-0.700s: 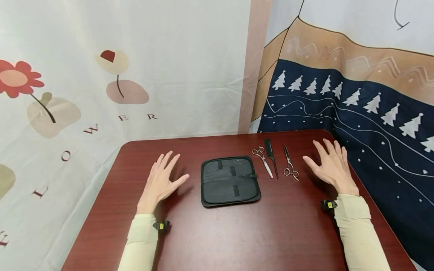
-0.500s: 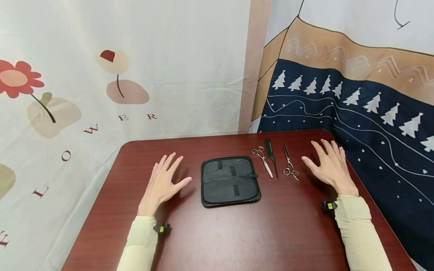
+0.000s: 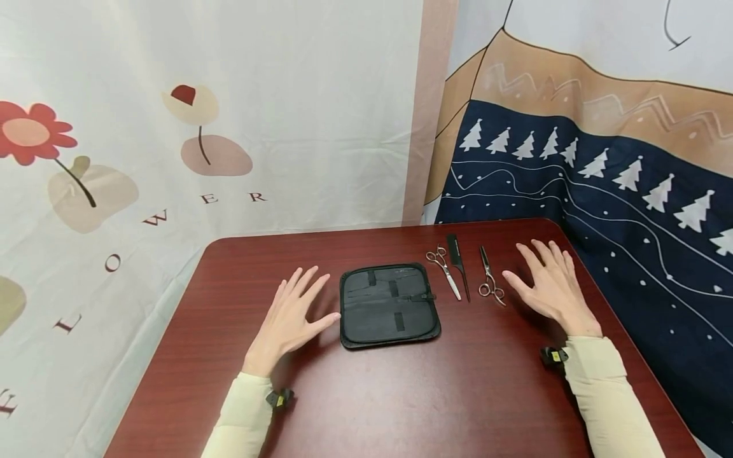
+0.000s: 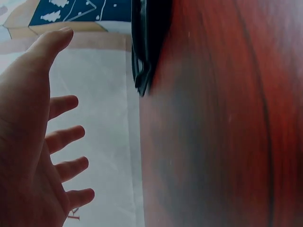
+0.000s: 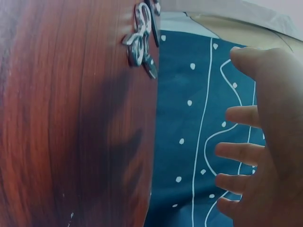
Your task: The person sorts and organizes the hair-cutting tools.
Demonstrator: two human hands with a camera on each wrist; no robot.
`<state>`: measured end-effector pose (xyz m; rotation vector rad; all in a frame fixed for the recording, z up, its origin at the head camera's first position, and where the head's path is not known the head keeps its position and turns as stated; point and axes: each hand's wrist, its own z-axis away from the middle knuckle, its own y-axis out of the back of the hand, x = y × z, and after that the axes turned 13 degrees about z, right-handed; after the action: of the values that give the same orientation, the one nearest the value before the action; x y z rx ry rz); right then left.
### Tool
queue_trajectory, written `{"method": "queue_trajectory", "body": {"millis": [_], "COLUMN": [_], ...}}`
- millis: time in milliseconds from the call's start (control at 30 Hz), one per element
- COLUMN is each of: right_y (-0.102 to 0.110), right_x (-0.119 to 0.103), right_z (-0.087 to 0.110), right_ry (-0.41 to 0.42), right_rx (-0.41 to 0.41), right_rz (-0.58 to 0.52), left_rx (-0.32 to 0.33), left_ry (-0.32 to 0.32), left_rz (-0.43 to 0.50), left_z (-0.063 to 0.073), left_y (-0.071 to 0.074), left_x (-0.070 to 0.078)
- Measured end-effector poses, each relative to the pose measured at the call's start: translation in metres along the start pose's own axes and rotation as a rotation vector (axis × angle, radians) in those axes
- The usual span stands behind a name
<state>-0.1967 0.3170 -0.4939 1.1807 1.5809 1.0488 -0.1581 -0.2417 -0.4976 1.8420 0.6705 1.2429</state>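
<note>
A black zip case (image 3: 389, 306) lies on the table, its upper face showing slots and small straps. My left hand (image 3: 293, 319) hovers just left of it with fingers spread and nothing held; the thumb tip comes right to the case's left edge in the head view. To the right of the case lie one pair of scissors (image 3: 444, 272), a black tail comb (image 3: 456, 259) and a second pair of scissors (image 3: 490, 280). My right hand (image 3: 548, 287), also spread and holding nothing, is over the table right of the second scissors, whose finger rings (image 5: 137, 47) show in the right wrist view.
The dark red wooden table (image 3: 435, 401) has rounded far corners. A white curtain with flower prints (image 3: 321, 127) hangs behind it, and a navy cloth with tree prints (image 3: 618, 216) hangs along the right side. Each wrist wears a small black camera (image 3: 279, 399).
My left hand has moved right and slightly nearer me, closing on the case. The right hand has shifted a little left toward the scissors. The case, comb and scissors have stayed put.
</note>
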Motion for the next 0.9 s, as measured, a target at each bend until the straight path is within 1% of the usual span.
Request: {"method": "queue_trajectory", "body": {"millis": [200,433,567,700,900], "right_y": [-0.001,-0.005,-0.010,-0.015,-0.020], "right_x": [-0.010,-0.026,-0.038,-0.051,-0.074], "right_z": [0.002,0.003,0.004,0.005,0.000], "right_ry": [0.037,0.093,0.134,0.172,0.210], "right_rx": [0.007,0.035,0.040,0.034,-0.020], "right_rz": [0.015,0.025,0.037,0.043,0.043], "left_rx": [-0.048,-0.102,-0.143,-0.180,-0.252], "left_ry": [-0.017,-0.069,-0.078,-0.076,-0.048], "left_rz": [0.037,0.040,0.056,0.078,0.091], "left_z": [0.004,0.007,0.009,0.009,0.007], "left_y": [-0.010,-0.026,-0.032,-0.035,-0.038], "left_x": [0.012,0.021,0.026,0.030,0.037]}}
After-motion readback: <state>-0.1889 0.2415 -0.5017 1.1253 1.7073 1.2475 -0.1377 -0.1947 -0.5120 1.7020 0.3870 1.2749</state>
